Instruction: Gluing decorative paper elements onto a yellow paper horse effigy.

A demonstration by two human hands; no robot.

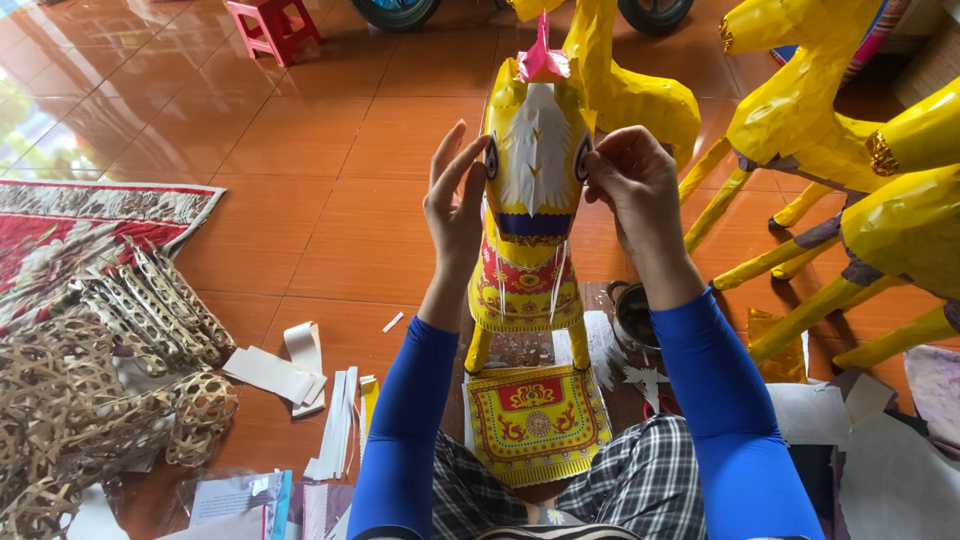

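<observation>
Paper horse stood upright on orange tiled floor, between both grips. Left hand spread flat against head; right hand pinched its edge. Yellow horses right; woven strips far left.

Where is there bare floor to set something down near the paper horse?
Bare tile lies left of the horse, between the stool, the mat and the paper strips. It is crowded on the right by yellow horses, on the lower left by woven strips, and between the hands.
</observation>
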